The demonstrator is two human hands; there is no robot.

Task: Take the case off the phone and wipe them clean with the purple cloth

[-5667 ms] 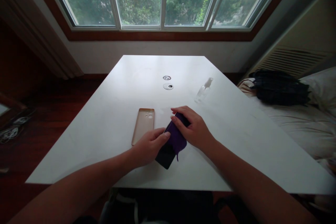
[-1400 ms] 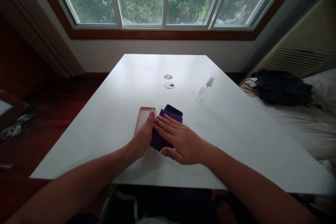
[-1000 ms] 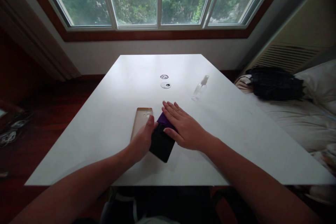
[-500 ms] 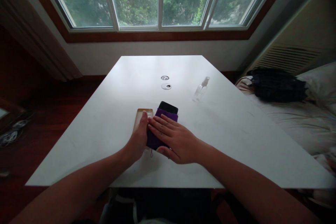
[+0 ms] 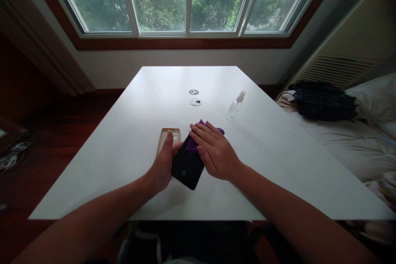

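Observation:
A black smartphone (image 5: pixel 186 170) lies tilted in my left hand (image 5: pixel 162 168), whose thumb points up along its left side while the fingers are mostly hidden beneath. My right hand (image 5: pixel 217 151) lies flat over a purple cloth (image 5: pixel 192 145), pressing it on the phone's upper end. Cloth edges stick out past the fingertips and beside the knuckles. The phone's lower part is uncovered. Behind my left thumb, a translucent phone case (image 5: pixel 164 137) with a gold rim rests on the table, partly hidden by that hand.
A transparent spray bottle (image 5: pixel 235 108) is on the white table (image 5: pixel 266 181), to the right and farther back. Two round fittings (image 5: pixel 195 102) are set in the tabletop. A dark bundle (image 5: pixel 323 101) lies on the bed to the right. Windows stand beyond the table.
My right hand and the purple cloth have moved up and to the right across the phone. The phone's lower part, covered before, now shows. My left hand keeps its hold.

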